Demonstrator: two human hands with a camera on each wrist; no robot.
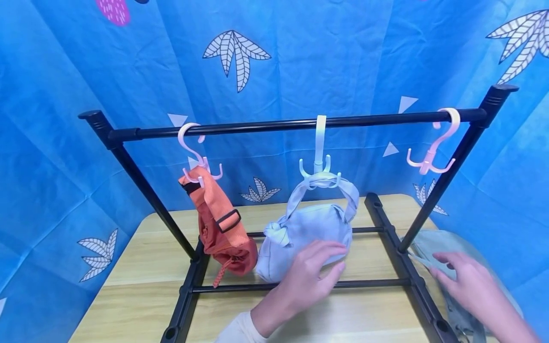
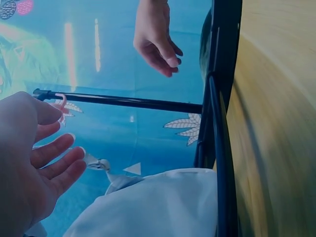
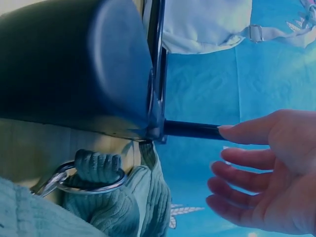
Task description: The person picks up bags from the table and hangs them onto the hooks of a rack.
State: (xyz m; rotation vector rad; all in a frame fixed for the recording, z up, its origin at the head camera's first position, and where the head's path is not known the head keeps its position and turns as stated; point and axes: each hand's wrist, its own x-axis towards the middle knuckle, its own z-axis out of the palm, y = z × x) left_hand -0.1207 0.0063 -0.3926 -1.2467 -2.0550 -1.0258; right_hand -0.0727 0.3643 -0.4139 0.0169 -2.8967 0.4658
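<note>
My left hand [image 1: 306,274] is in front of a light blue handbag [image 1: 317,221], its fingers loosely bent with nothing between them. The handbag's strap loops over a pale blue hook hanger [image 1: 319,147] on the rack's bar. In the left wrist view the left hand [image 2: 42,168] shows apart from the bag. Over on the right, my right hand [image 1: 469,283] is above a grey-green bag [image 1: 454,240] lying beside the rack. Ribbed green fabric [image 3: 94,205] with a metal ring [image 3: 94,187] shows in the right wrist view, and the fingers of the right hand [image 3: 266,170] hold nothing.
A black rack [image 1: 257,127] stands on the wooden table [image 1: 128,286]. An orange-red bag [image 1: 223,228] hangs from a pink hook hanger [image 1: 190,147] at the left. Another pink hook hanger [image 1: 433,147] is near the right post. A blue patterned curtain [image 1: 334,57] surrounds the table.
</note>
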